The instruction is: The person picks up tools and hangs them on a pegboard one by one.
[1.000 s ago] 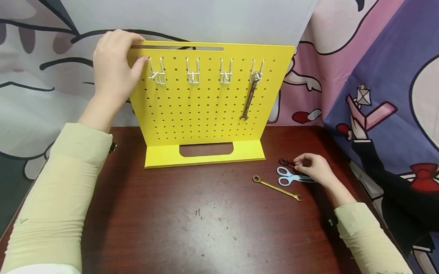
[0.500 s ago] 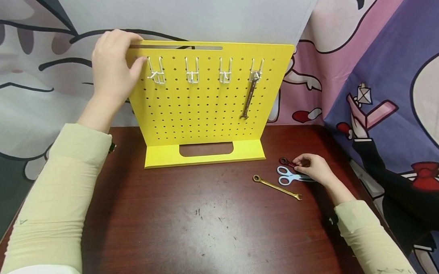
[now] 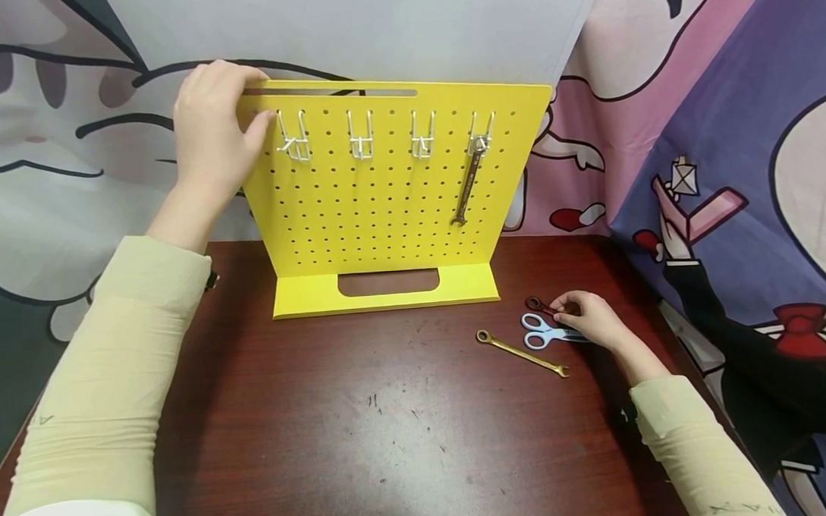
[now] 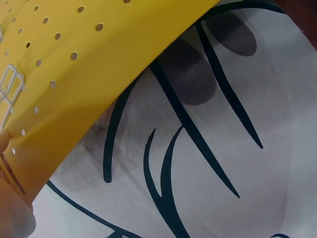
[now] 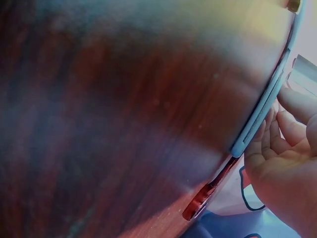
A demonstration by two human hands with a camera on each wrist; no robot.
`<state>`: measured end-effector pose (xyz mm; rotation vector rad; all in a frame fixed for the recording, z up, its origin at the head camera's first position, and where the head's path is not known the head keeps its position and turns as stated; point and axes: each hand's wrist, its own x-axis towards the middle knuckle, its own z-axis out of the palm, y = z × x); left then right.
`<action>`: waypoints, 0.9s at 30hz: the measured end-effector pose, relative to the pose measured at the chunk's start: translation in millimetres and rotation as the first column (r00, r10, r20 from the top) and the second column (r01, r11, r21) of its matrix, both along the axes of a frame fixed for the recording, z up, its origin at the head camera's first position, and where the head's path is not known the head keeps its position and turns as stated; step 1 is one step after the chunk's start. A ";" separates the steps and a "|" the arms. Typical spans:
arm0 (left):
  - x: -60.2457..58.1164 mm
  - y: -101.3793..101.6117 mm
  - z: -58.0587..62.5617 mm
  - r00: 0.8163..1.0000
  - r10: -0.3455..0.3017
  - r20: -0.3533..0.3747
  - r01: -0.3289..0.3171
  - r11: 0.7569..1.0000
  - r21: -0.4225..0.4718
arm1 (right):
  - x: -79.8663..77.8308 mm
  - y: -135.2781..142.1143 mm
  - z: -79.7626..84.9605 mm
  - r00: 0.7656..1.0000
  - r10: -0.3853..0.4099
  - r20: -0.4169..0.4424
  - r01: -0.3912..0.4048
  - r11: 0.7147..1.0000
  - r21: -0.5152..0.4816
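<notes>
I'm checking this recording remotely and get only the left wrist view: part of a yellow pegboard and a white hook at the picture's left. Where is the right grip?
Observer: The head view shows the right grip low at the table, pinching a dark red wrench.

Operator: Does anything hang on the pegboard outside my picture?

Observer: Yes, a silver wrench, on the hook farthest right in the head view.

Operator: Any other wrench lying down there?

Observer: A gold wrench, lying on the wearer's side of the scissors.
</notes>
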<state>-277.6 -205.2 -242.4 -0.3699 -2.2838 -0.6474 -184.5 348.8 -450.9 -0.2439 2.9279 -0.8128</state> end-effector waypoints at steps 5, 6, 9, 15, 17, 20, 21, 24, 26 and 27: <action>-0.3 0.3 -1.5 1.000 0.000 0.003 0.000 1.000 0.000 | -0.1 1.8 -2.7 1.000 0.010 0.002 -0.010 1.000 0.021; -0.4 0.3 -1.8 1.000 0.000 0.003 0.000 1.000 0.000 | -0.1 2.3 -3.2 1.000 0.012 0.002 -0.012 1.000 0.024; -0.8 0.2 -2.4 1.000 -0.001 0.001 0.001 1.000 0.002 | -0.5 3.3 -4.2 1.000 0.016 -0.001 -0.016 1.000 0.026; -0.7 0.0 -3.0 1.000 -0.001 0.003 0.001 1.000 0.004 | -0.5 5.8 -4.6 1.000 0.019 0.004 -0.019 1.000 0.010; -0.8 0.1 -2.9 1.000 -0.002 0.002 0.002 1.000 0.004 | -0.2 6.5 -3.9 1.000 0.020 0.006 -0.020 1.000 0.001; -0.9 0.1 -2.6 1.000 -0.003 -0.003 0.003 1.000 0.000 | 0.2 7.1 -2.4 1.000 0.021 0.015 -0.021 1.000 -0.013; -0.9 0.2 -2.5 1.000 -0.004 -0.004 0.003 1.000 0.000 | 0.3 7.2 -1.9 1.000 0.021 0.019 -0.021 1.000 -0.016; -1.1 0.4 -2.1 1.000 -0.005 -0.007 0.005 1.000 -0.002 | 0.2 7.6 -0.8 0.999 0.020 0.028 -0.019 1.000 -0.023; -1.4 0.4 -1.7 1.000 -0.004 -0.009 0.004 1.000 -0.004 | 0.2 8.2 -0.4 0.999 0.019 0.030 -0.019 1.000 -0.023; -1.5 0.3 -1.5 1.000 -0.003 -0.010 0.003 1.000 -0.005 | 0.2 8.4 -0.3 0.999 0.017 0.028 -0.016 1.000 -0.020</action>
